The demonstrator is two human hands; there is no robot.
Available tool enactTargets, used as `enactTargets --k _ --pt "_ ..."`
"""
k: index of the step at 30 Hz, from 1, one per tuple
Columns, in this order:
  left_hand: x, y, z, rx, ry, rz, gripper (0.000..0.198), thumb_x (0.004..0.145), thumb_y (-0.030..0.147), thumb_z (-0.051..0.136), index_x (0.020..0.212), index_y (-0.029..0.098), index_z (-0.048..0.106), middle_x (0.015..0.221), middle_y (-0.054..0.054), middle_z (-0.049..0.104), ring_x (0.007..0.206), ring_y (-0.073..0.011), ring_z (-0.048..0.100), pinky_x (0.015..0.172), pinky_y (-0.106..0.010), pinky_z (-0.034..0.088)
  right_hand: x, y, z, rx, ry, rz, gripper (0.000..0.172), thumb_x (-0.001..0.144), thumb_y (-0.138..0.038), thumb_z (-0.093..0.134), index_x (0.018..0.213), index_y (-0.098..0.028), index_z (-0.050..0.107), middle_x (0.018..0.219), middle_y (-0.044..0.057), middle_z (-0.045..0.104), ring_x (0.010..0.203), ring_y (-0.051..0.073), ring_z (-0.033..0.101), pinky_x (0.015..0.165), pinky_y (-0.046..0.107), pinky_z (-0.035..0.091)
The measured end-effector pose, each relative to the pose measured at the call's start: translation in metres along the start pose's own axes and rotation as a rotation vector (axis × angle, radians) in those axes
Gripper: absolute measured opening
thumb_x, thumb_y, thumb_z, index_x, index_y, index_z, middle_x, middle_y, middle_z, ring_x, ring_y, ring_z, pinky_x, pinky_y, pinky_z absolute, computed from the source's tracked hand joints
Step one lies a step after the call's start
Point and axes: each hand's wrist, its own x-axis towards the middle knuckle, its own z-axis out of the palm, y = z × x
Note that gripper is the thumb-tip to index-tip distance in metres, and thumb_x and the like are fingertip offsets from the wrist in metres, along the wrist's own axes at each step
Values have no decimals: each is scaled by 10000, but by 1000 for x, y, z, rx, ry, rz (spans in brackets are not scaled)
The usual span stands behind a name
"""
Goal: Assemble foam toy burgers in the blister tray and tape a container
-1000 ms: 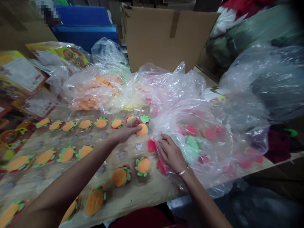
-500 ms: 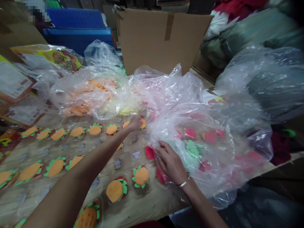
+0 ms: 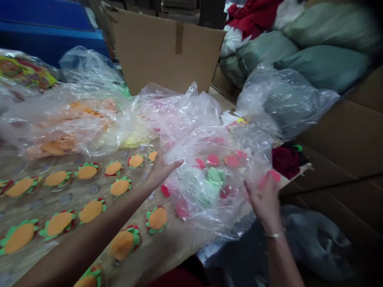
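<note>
The big, crinkly, see-through plastic bag [image 3: 194, 191] is lying on the flat, pale brown table [image 3: 182, 243]. Flat, pink-red round pieces [image 3: 213, 160] and a light green clump [image 3: 215, 176] are showing through its middle.

Our left hand [image 3: 163, 166] is reaching to the bag's left edge. Its thumb is spreading away from the palm, and we are seeing nothing pinched there. Our right hand [image 3: 265, 199] is curling at the bag's right side, beside a bright pink-red piece [image 3: 274, 175]. Its thumb is standing apart from its fingers, but we are not able to tell whether it is pinching the plastic.

We are thinking a soft, steady touch is best, since thin plastic is likely to slip or tear. We are also wanting our left arm [image 3: 110, 219] high, because it is stretching over the round orange toy burgers with frilly green edges [image 3: 157, 219], left of the bag.

Behind the bag, a big brown cardboard box [image 3: 164, 59] is standing, and we are finding no words on it. Far left of the bag, a shiny yellow pack with a cartoon picture [image 3: 26, 73] is sitting; we are not managing to read any writing on it.
</note>
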Motion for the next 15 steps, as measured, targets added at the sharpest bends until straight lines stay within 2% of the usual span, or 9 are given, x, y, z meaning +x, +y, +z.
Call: enactTargets --k 2,4,6,10,13,15 --pt "2 6 18 78 99 66 776 594 389 776 1274 197 455 1249 -117 562 1110 -277 560 917 -392 458 3 14 22 141 -130 95 772 714 -498 680 1331 -103 438 1235 197 553 1123 336 548 911 485 477" --pt "6 11 30 142 104 70 659 566 291 751 1176 171 531 1119 -100 617 988 -267 602 843 -374 480 6 17 39 287 -178 151 684 674 -456 693 1239 -116 511 1089 145 632 942 281 618 802 419 514" --pt "10 15 33 132 71 44 495 553 205 673 1039 149 595 934 -63 650 808 -234 619 724 -338 489 10 11 46 413 -166 186 568 665 -426 671 1131 -115 576 964 103 665 815 237 622 724 370 512" --pt "17 38 25 -17 53 31 384 544 175 555 919 133 624 777 -25 649 653 -183 594 565 -260 452 25 -9 25 674 -99 207 416 657 -370 675 986 -117 640 850 49 667 702 161 589 651 284 474" --pt "19 74 18 -214 51 72 370 534 143 531 888 124 635 757 -22 656 632 -169 596 527 -234 442 40 -31 -2 854 -13 254 427 602 -324 727 963 -110 646 773 15 643 615 114 549 599 252 442" --pt "19 104 12 -332 59 155 367 529 90 520 874 116 642 761 -27 659 629 -156 596 532 -225 451 49 -49 -20 933 60 258 453 562 -284 744 968 -109 643 719 -7 619 562 94 517 558 240 422"
